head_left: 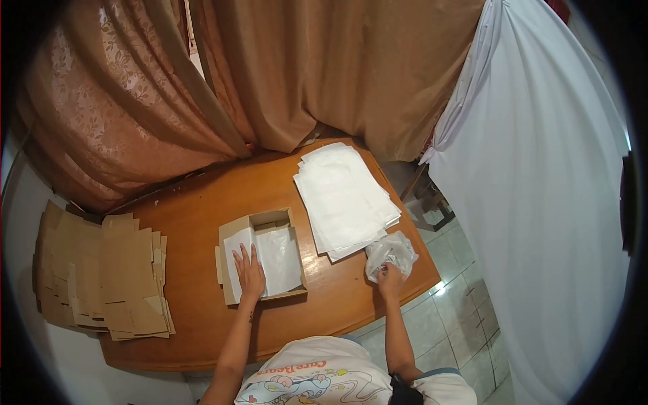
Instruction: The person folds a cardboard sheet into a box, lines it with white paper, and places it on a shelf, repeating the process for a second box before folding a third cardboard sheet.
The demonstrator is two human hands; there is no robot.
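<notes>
My left hand (250, 275) lies flat with its fingers spread on a sheet of white paper (237, 244). That sheet covers the left side of an open cardboard box (301, 260), and more white paper (280, 260) lines the inside. To the right, my right hand (389, 278) reaches into the mouth of a clear plastic bag (403, 251). Its fingers are curled together there; what they pinch is too small to make out. The bag touches the near corner of a stack of white paper sheets (344, 196).
A pile of flattened cardboard boxes (128, 277) stands at the left end of the wooden table (192, 243). Brown curtains (290, 74) hang along the far edge. A white cloth (540, 169) hangs at the right, above a tiled floor (449, 327).
</notes>
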